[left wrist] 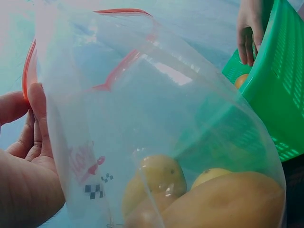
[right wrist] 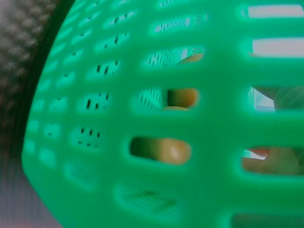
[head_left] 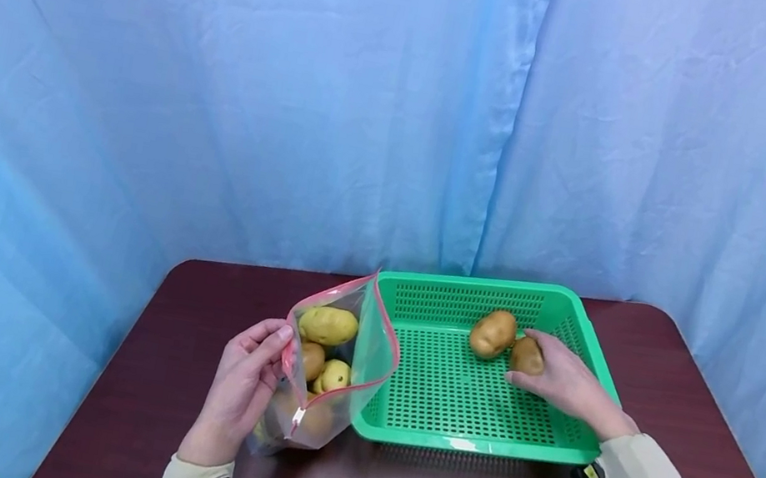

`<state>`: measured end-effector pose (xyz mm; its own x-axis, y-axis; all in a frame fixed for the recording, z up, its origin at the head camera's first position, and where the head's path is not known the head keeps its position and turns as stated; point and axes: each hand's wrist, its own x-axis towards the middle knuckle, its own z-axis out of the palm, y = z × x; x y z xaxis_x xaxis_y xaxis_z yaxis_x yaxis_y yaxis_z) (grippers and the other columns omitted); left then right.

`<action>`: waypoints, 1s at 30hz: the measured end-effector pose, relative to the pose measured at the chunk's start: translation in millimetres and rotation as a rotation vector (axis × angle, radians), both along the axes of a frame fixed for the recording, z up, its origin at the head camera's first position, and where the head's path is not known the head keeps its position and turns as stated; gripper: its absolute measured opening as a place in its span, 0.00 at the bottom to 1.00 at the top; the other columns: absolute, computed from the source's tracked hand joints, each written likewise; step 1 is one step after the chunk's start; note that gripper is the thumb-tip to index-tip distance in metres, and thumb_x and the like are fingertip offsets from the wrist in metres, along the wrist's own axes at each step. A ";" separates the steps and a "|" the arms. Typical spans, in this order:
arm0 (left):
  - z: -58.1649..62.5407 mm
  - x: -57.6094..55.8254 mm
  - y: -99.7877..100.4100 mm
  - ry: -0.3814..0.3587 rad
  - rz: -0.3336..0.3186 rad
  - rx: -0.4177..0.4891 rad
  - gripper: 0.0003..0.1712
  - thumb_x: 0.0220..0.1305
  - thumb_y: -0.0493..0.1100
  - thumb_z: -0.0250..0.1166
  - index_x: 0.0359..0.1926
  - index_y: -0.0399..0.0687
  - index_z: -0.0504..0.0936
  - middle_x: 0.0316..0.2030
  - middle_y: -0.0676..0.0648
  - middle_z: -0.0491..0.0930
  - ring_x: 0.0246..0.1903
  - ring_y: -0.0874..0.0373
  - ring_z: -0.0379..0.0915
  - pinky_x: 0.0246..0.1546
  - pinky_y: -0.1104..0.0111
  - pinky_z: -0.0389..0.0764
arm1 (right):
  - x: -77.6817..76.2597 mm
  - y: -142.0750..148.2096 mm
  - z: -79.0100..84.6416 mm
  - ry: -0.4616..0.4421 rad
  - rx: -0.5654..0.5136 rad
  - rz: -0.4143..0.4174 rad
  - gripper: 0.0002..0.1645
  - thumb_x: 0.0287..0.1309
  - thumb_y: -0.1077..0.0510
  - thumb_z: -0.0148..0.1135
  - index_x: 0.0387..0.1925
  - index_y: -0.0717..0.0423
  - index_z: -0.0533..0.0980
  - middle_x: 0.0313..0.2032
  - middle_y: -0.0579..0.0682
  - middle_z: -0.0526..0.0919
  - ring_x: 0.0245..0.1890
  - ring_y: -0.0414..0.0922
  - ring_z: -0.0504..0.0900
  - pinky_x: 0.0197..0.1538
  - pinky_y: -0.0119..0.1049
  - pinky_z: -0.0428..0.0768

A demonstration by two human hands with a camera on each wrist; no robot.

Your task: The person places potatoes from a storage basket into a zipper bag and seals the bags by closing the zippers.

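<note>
My left hand [head_left: 242, 376] pinches the rim of a clear zip bag [head_left: 374, 356] with a pink-red edge, its mouth spread wide. Several potatoes lie inside the bag, a long yellow potato [head_left: 329, 325] on top; in the left wrist view a large potato [left wrist: 228, 204] shows through the plastic. Inside the green basket [head_left: 435, 383], my right hand [head_left: 568, 380] grips a brown potato [head_left: 528, 356] between thumb and fingers. Touching or close beside it lies another potato [head_left: 493, 334]. The slotted basket wall [right wrist: 213, 123] hides most of the right hand in the right wrist view.
The basket stands on a dark red-brown table [head_left: 185, 333], right of the bag and against or close to it. Blue curtains [head_left: 346, 97] hang behind the table and along its sides. Both wrists wear small black devices.
</note>
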<state>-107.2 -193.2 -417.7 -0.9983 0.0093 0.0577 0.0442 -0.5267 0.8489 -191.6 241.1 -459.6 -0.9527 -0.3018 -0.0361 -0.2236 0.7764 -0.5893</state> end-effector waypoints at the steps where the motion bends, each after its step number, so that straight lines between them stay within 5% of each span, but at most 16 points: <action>1: 0.2 -0.2 0.0 0.002 -0.003 0.002 0.11 0.77 0.32 0.56 0.39 0.45 0.85 0.28 0.51 0.82 0.25 0.65 0.77 0.31 0.76 0.82 | -1.1 0.6 -0.1 0.001 0.005 0.002 0.53 0.61 0.44 0.74 0.72 0.74 0.61 0.59 0.70 0.76 0.54 0.62 0.79 0.49 0.58 0.81; 11: 0.9 -0.2 0.3 0.014 -0.008 0.013 0.13 0.77 0.31 0.56 0.39 0.46 0.85 0.27 0.51 0.82 0.24 0.65 0.77 0.30 0.76 0.81 | 3.0 3.2 -0.1 -0.139 -0.072 0.109 0.46 0.64 0.42 0.70 0.74 0.61 0.65 0.61 0.60 0.78 0.53 0.53 0.80 0.52 0.51 0.79; 18: 0.2 0.1 0.2 0.004 -0.013 0.005 0.13 0.77 0.31 0.56 0.39 0.46 0.85 0.28 0.51 0.82 0.25 0.65 0.77 0.30 0.77 0.81 | 15.4 1.8 -0.9 -0.047 -0.027 0.080 0.43 0.65 0.40 0.70 0.73 0.56 0.68 0.68 0.62 0.74 0.65 0.63 0.73 0.57 0.62 0.77; 30: -0.6 0.1 0.1 -0.003 -0.005 0.005 0.13 0.77 0.31 0.56 0.38 0.46 0.85 0.28 0.52 0.82 0.25 0.65 0.77 0.30 0.77 0.81 | 31.0 2.7 -1.2 0.086 -0.088 0.005 0.43 0.64 0.42 0.71 0.71 0.59 0.69 0.69 0.64 0.72 0.70 0.66 0.66 0.63 0.68 0.70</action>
